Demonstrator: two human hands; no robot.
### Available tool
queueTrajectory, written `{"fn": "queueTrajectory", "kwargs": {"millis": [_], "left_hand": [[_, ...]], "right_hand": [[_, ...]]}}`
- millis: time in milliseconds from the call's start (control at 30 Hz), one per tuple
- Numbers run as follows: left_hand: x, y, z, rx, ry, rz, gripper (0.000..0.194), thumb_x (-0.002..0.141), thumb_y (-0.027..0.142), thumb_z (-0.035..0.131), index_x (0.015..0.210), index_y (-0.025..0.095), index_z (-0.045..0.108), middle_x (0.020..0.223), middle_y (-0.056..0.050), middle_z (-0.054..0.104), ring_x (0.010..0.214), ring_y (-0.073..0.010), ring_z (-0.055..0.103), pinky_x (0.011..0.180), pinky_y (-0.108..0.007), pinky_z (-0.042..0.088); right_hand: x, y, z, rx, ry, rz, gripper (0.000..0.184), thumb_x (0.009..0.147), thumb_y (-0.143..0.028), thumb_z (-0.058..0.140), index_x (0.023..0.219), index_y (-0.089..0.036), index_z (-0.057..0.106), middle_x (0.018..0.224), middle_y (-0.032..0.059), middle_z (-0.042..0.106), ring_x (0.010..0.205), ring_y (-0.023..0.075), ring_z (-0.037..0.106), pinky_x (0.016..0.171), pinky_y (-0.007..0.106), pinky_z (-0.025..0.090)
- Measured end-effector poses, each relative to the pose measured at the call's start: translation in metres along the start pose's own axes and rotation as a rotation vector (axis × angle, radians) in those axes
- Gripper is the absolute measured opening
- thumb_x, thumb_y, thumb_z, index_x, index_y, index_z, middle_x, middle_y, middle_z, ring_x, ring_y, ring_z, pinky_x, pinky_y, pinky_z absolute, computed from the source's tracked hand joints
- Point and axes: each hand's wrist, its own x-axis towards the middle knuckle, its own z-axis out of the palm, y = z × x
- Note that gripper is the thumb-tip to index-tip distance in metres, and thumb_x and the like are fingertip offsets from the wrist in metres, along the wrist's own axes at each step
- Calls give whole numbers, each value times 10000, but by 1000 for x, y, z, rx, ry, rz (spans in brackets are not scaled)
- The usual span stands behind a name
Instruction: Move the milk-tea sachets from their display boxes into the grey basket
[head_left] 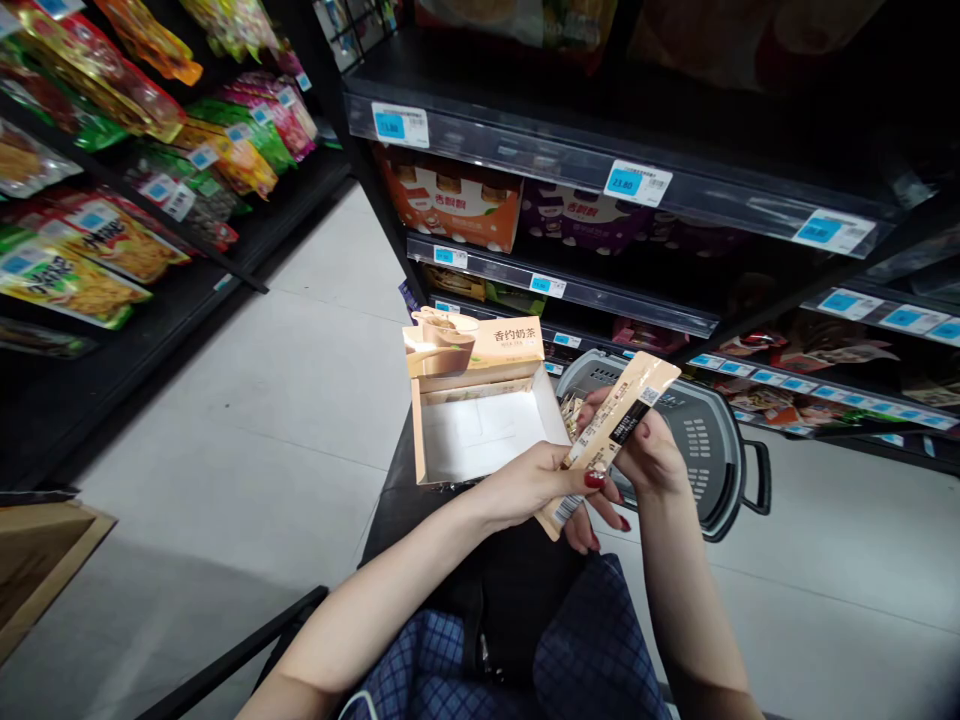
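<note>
My left hand [532, 485] and my right hand [645, 450] both grip a bundle of tan milk-tea sachets [611, 430], held slanted in front of me. The left hand pinches the lower end with the thumb on top; the right hand's fingers wrap the upper part from behind. Just left of the hands an open, empty tan milk-tea display box [480, 405] rests on my lap, its flap standing up with a printed cup and label.
A grey shopping basket [712, 440] with a black handle sits on the floor behind my hands. Dark shelves with price tags and boxed goods [450, 205] stand ahead; snack bags [97, 240] hang on the left rack. A cardboard box corner [37, 570] lies at lower left.
</note>
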Motion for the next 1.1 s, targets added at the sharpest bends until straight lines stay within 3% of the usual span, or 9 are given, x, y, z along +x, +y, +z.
{"fn": "queueTrajectory", "kwargs": {"millis": [200, 300, 467, 633, 733, 867, 1000, 1100], "left_hand": [[1, -1, 7, -97, 40, 10, 506, 628, 463, 791, 911, 73, 636, 852, -163, 701, 642, -214, 683, 616, -319, 556], [0, -1, 8, -102, 3, 5, 480, 656, 437, 780, 935, 74, 634, 861, -161, 701, 660, -222, 686, 612, -318, 555], [-1, -2, 7, -69, 64, 19, 453, 680, 421, 766, 942, 74, 641, 952, -177, 693, 705, -218, 690, 667, -334, 556], [-3, -1, 3, -12, -27, -5, 466, 712, 382, 751, 1062, 94, 641, 1108, -202, 652, 864, -239, 687, 788, -361, 541], [-4, -1, 2, 8, 33, -42, 391, 742, 343, 730, 1026, 86, 651, 1052, -191, 672, 861, -231, 686, 782, -354, 544], [-4, -2, 4, 31, 111, -54, 380, 722, 360, 741, 958, 75, 656, 974, -164, 685, 821, -203, 683, 742, -318, 549], [-3, 0, 6, 76, 184, -57, 443, 683, 420, 755, 923, 66, 644, 937, -152, 680, 788, -176, 677, 717, -284, 540], [-3, 1, 4, 115, 163, -66, 448, 690, 399, 750, 981, 82, 626, 985, -153, 672, 820, -177, 676, 737, -293, 535]], "right_hand": [[-1, 5, 8, 69, 67, 20, 553, 688, -602, 646, 1058, -191, 649, 880, 88, 659, 714, 193, 617, 601, 303, 536], [0, 6, 10, 117, 70, 30, 529, 688, -589, 652, 1048, -202, 652, 862, 79, 654, 712, 190, 607, 601, 307, 537], [1, 12, 11, 60, 120, 15, 568, 701, -647, 592, 1047, -198, 639, 861, 87, 623, 702, 196, 560, 602, 341, 516], [2, 14, 11, 68, 162, 3, 535, 755, -634, 521, 1064, -210, 624, 834, 79, 602, 708, 200, 549, 593, 344, 496], [3, 13, 11, 87, 179, -39, 481, 775, -613, 504, 1043, -234, 631, 798, 59, 604, 688, 193, 547, 613, 346, 493], [3, 9, 13, 65, 210, -64, 545, 715, -662, 560, 1017, -217, 650, 777, 58, 620, 651, 184, 561, 604, 331, 496], [1, 1, 16, -5, 284, -56, 430, 718, -532, 654, 976, -187, 665, 761, 58, 645, 652, 178, 594, 587, 306, 498], [-2, -4, 19, -72, 355, -42, 368, 756, -478, 640, 968, -179, 670, 765, 63, 671, 665, 186, 616, 579, 303, 497]]}}
